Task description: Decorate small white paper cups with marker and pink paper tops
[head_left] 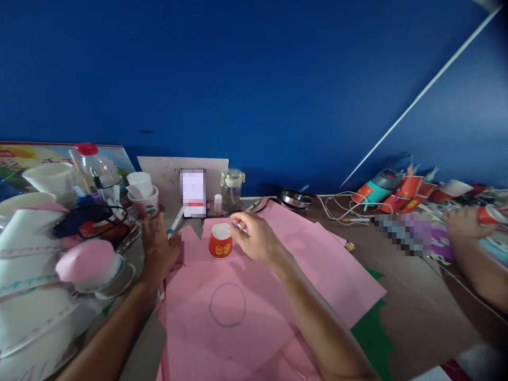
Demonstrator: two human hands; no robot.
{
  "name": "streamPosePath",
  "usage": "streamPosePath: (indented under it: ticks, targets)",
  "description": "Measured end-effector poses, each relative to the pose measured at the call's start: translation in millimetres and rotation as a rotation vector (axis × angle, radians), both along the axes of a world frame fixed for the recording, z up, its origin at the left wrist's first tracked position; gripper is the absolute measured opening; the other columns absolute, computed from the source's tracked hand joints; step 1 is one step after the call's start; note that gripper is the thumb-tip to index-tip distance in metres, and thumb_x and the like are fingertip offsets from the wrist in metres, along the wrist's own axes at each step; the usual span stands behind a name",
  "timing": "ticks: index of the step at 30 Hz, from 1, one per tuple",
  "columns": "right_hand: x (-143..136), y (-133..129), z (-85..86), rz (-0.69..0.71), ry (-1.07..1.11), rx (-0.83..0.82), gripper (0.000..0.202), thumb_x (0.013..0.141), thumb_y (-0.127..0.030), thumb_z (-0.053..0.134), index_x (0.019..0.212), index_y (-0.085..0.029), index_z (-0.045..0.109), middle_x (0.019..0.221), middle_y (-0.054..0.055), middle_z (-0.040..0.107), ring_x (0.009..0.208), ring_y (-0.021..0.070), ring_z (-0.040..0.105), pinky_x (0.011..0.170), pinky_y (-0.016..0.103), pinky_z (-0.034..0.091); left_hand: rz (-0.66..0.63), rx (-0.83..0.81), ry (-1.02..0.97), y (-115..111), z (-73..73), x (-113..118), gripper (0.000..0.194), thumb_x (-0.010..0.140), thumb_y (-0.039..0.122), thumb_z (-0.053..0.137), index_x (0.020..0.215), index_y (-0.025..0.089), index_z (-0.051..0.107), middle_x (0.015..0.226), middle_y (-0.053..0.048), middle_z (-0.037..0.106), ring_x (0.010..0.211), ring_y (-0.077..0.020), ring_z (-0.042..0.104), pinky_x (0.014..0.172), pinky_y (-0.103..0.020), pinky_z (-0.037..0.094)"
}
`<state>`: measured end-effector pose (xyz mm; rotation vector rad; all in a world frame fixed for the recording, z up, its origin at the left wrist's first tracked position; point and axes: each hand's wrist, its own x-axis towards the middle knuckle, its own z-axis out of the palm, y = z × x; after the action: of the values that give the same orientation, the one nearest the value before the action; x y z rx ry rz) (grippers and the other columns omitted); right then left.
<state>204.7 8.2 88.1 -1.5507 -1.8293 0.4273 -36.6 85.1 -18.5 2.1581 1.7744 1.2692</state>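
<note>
Pink paper sheets (206,338) cover the middle of the table, with a circle (227,305) drawn in dark line on the top one. Beyond the circle a red paper cup (220,241) with a yellow pattern stands upright. My right hand (256,235) is at the cup's right side, fingers pinched around a thin object like a pencil, mostly hidden. At the left edge of the paper my left hand (159,243) has its fingers apart, near a white marker (175,222) and a pink-white cup (146,203); nothing is seen held in it.
Stacked white cups and bowls (34,280) crowd the left, beside a red-capped bottle (101,169). A phone (192,193) and a lidded jar (232,188) stand at the back. Rightward are a black round dish (294,199), white cables and another person's hand (466,222) at a red cup.
</note>
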Motion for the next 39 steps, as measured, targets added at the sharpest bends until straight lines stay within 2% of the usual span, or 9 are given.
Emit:
streamPosePath:
  ticks: [3, 6, 8, 12, 16, 20, 26, 32, 39]
  targets:
    - [0, -1, 2.0, 0.002, -0.079, -0.027, 0.017, 0.088, -0.023, 0.063, 0.104, -0.017, 0.066, 0.101, 0.009, 0.070, 0.091, 0.0200, 0.064, 0.079, 0.031, 0.047, 0.043, -0.026, 0.120, -3, 4.9, 5, 0.051, 0.084, 0.032, 0.053, 0.130, 0.008, 0.052, 0.150, -0.027, 0.035, 0.140, -0.0440, 0.031, 0.110, -0.060, 0.029]
    - [5, -2, 4.4, 0.011, -0.125, -0.059, 0.012, 0.088, -0.023, 0.063, 0.098, -0.019, 0.068, 0.096, 0.006, 0.072, 0.088, 0.0191, 0.066, 0.076, 0.029, 0.047, -0.125, -0.157, 0.218, -9, 17.7, 13, 0.034, 0.087, 0.030, 0.045, 0.110, 0.014, 0.064, 0.121, -0.019, 0.066, 0.117, -0.0327, 0.058, 0.103, -0.048, 0.041]
    - [10, -3, 6.0, 0.019, -0.139, -0.096, 0.009, 0.087, -0.024, 0.064, 0.094, -0.020, 0.068, 0.093, 0.005, 0.073, 0.085, 0.0189, 0.067, 0.074, 0.029, 0.047, -0.248, -0.245, 0.277, -14, 26.3, 17, 0.029, 0.087, 0.032, 0.044, 0.094, 0.019, 0.069, 0.099, -0.011, 0.074, 0.095, -0.0267, 0.067, 0.090, -0.040, 0.048]
    - [16, -4, 10.5, 0.014, -0.111, -0.105, 0.015, 0.089, -0.027, 0.064, 0.101, -0.019, 0.068, 0.097, 0.007, 0.073, 0.089, 0.0205, 0.068, 0.079, 0.031, 0.049, -0.312, -0.394, 0.538, -24, 37.4, 21, 0.032, 0.081, 0.041, 0.054, 0.097, 0.020, 0.072, 0.104, -0.013, 0.074, 0.099, -0.0316, 0.066, 0.090, -0.044, 0.046]
    - [5, -8, 11.9, 0.059, -0.125, -0.019, 0.040, 0.087, -0.029, 0.066, 0.124, -0.017, 0.058, 0.121, 0.014, 0.065, 0.114, 0.0265, 0.061, 0.094, 0.040, 0.047, -0.346, -0.479, 0.761, -33, 42.8, 28, 0.045, 0.078, 0.050, 0.058, 0.107, 0.018, 0.070, 0.114, -0.017, 0.069, 0.108, -0.0393, 0.060, 0.091, -0.052, 0.042]
    - [-15, -7, -4.0, 0.119, -0.227, -0.002, 0.068, 0.081, -0.039, 0.073, 0.138, -0.015, 0.045, 0.132, 0.018, 0.055, 0.124, 0.0318, 0.052, 0.099, 0.045, 0.046, -0.361, -0.485, 0.852, -44, 46.5, 38, 0.042, 0.083, 0.049, 0.056, 0.104, 0.016, 0.069, 0.114, -0.019, 0.068, 0.108, -0.0397, 0.058, 0.090, -0.052, 0.040]
    - [-21, 5, -29.7, 0.124, -0.375, 0.050, 0.036, 0.086, -0.022, 0.063, 0.122, -0.020, 0.055, 0.114, 0.010, 0.062, 0.102, 0.0261, 0.062, 0.085, 0.037, 0.049, -0.425, -0.455, 0.874, -67, 49.0, 42, 0.034, 0.086, 0.045, 0.056, 0.101, 0.015, 0.065, 0.101, -0.015, 0.069, 0.101, -0.0344, 0.061, 0.087, -0.046, 0.040]
    - [-9, 8, -16.1, -0.037, -0.322, 0.157, 0.032, 0.086, -0.019, 0.061, 0.118, -0.020, 0.057, 0.112, 0.010, 0.061, 0.100, 0.0249, 0.061, 0.086, 0.035, 0.047, -0.419, -0.456, 0.865, -77, 43.2, 37, 0.025, 0.089, 0.037, 0.052, 0.098, 0.017, 0.063, 0.101, -0.013, 0.065, 0.096, -0.0316, 0.061, 0.083, -0.044, 0.042]
    - [0, 12, -13.5, -0.090, -0.264, 0.179, 0.038, 0.086, -0.020, 0.063, 0.124, -0.018, 0.055, 0.115, 0.013, 0.061, 0.106, 0.0272, 0.060, 0.090, 0.039, 0.047, -0.345, -0.390, 0.855, -82, 40.3, 27, 0.029, 0.090, 0.038, 0.051, 0.106, 0.018, 0.063, 0.108, -0.015, 0.063, 0.095, -0.0322, 0.060, 0.086, -0.045, 0.041]
